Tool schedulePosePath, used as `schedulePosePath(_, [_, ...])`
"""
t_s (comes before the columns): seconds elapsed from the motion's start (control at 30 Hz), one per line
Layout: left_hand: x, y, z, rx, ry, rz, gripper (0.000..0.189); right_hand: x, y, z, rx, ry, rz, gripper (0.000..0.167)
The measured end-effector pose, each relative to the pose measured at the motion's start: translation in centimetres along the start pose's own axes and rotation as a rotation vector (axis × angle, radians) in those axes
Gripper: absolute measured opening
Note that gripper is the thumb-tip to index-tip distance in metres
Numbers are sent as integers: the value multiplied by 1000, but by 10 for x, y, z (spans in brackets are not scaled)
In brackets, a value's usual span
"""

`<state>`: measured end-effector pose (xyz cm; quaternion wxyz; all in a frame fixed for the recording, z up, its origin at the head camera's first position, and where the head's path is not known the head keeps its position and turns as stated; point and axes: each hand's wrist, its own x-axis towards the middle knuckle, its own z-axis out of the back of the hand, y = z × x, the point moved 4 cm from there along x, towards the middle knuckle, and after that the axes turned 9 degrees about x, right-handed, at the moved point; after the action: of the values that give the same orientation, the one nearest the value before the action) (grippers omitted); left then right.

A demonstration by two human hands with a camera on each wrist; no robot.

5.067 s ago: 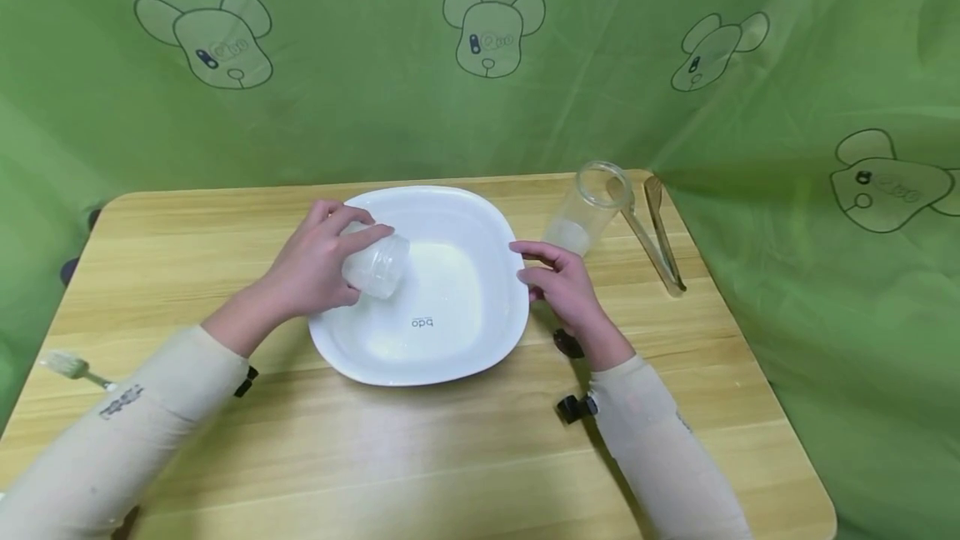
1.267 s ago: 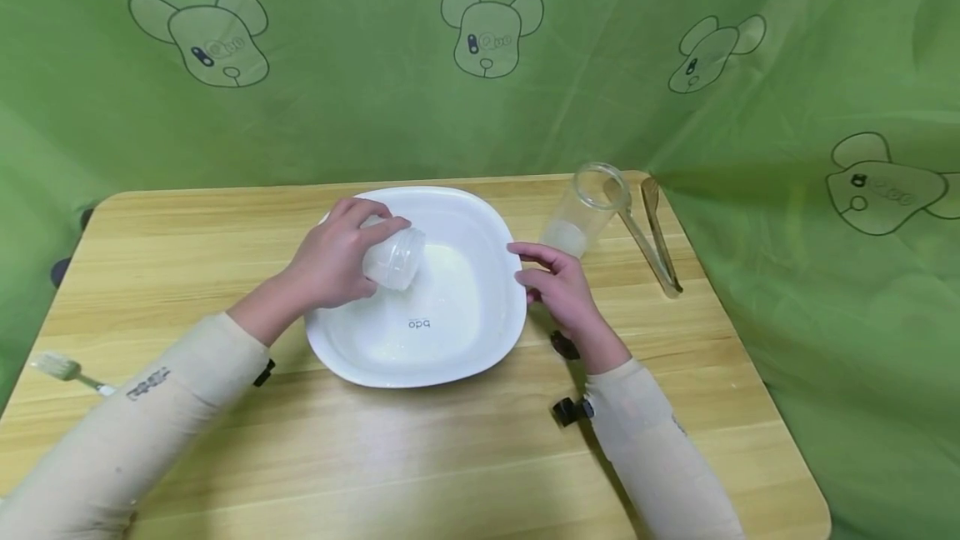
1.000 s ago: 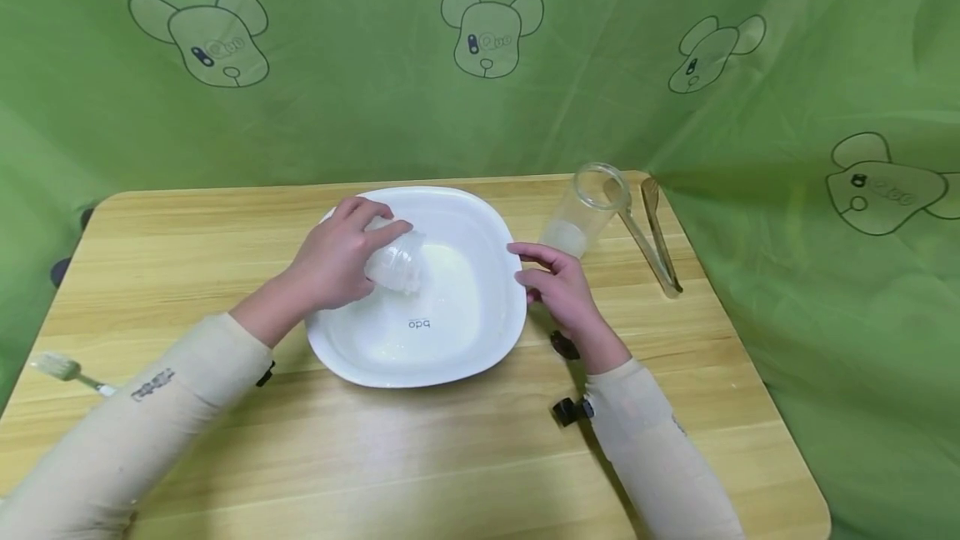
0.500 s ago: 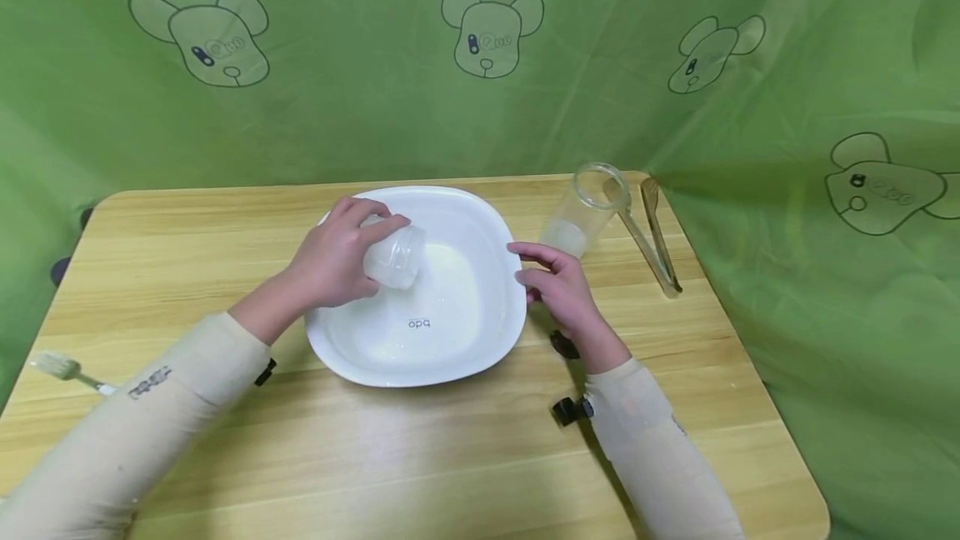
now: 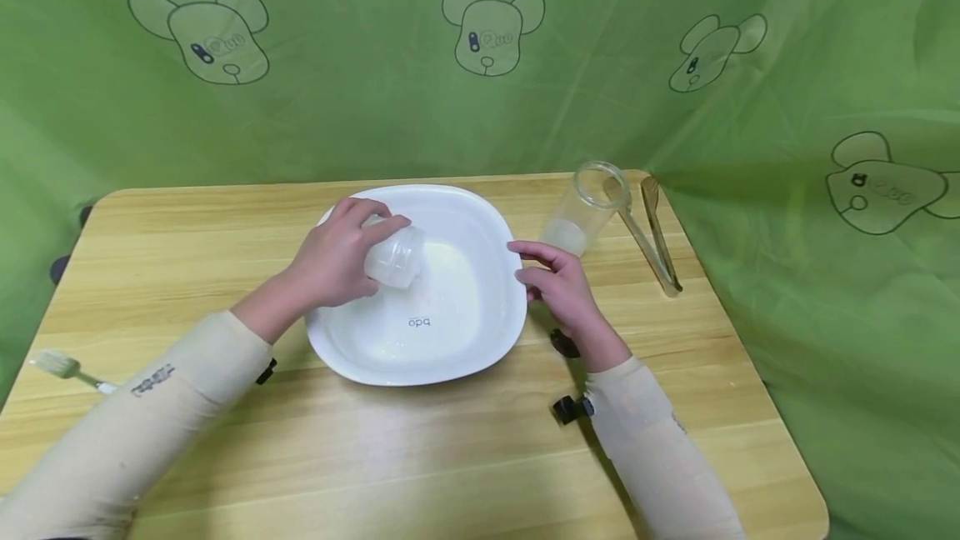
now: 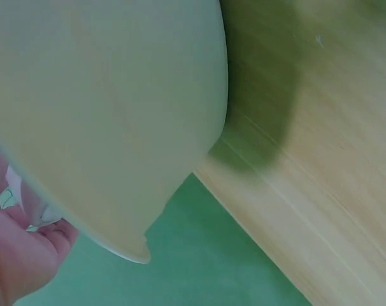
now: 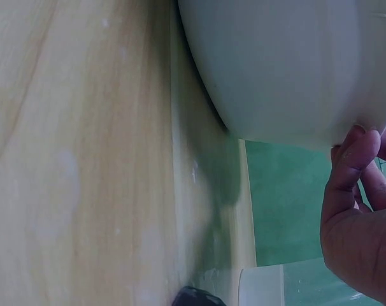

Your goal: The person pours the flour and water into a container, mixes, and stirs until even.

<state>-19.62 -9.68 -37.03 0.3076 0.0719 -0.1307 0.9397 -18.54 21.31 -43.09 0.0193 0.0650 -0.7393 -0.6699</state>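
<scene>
My left hand (image 5: 335, 261) grips a translucent jar (image 5: 395, 261) and holds it tilted over the white basin (image 5: 367, 369), its mouth toward the basin's middle. Small drops or glints show on the basin floor. In the left wrist view the basin's wall (image 6: 116, 115) hides most of the jar, and part of the left hand (image 6: 27, 255) shows past the rim. With thumb and fingers my right hand (image 5: 558, 282) pinches the basin's right rim. The right wrist view shows the right hand (image 7: 362, 210) at the rim of the basin (image 7: 288, 70).
Just behind my right hand stands a tall clear glass jar (image 5: 585, 211) with something whitish at its bottom. Tongs (image 5: 658, 244) lie to its right. A brush with pale green bristles (image 5: 63, 365) lies at the left. The wooden table (image 5: 420, 457) meets a green curtain (image 5: 360, 123).
Since five seconds ago my left hand has moved a little right with the jar. Over the last second the jar's tilt changes slightly. The right hand stays on the rim.
</scene>
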Motion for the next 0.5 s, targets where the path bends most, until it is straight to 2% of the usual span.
schedulePosePath(0.2, [-1, 3, 1, -64, -17, 27, 83, 1, -2, 1, -3, 3, 4, 39])
schedulePosePath(0.5, [-12, 9, 4, -238, -120, 83, 87, 1, -2, 1, 3, 0, 3, 38])
